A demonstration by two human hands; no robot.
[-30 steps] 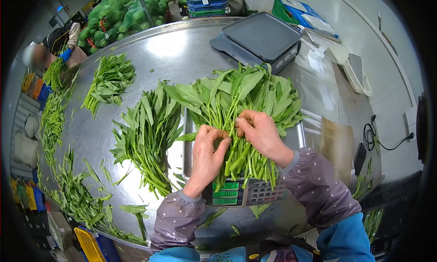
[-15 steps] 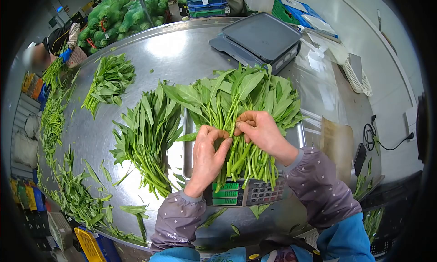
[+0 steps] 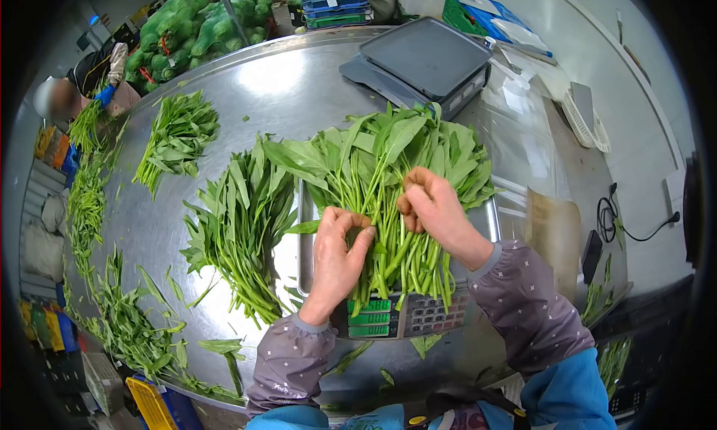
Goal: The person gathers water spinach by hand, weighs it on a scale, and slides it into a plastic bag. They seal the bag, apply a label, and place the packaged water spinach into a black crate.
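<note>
A thick bunch of long-stemmed leafy greens [image 3: 385, 258] lies on the metal tray of a weighing scale [image 3: 437, 314] in front of me. My left hand [image 3: 340, 258] is at the left side of its stems, thumb and forefinger closed on them. Higher up on the right, my right hand [image 3: 441, 213] has its fingers curled in over the stems; what its fingertips hold, if anything, is hidden. The scale's green display and keypad show partly beneath the stem ends. Just left of the tray rests a second bunch of greens [image 3: 243, 228].
A smaller bunch [image 3: 178, 138] and scattered greens [image 3: 134, 325] lie leftward on the steel table [image 3: 269, 79]. A grey scale [image 3: 426, 60] stands at the back. At the far left, a person with a blue glove [image 3: 105, 96] handles greens. A black cable [image 3: 638, 239] lies right.
My right hand has moved up and slightly right, away from my left hand, leaving a wider gap between them. My left hand stays almost where it was.
</note>
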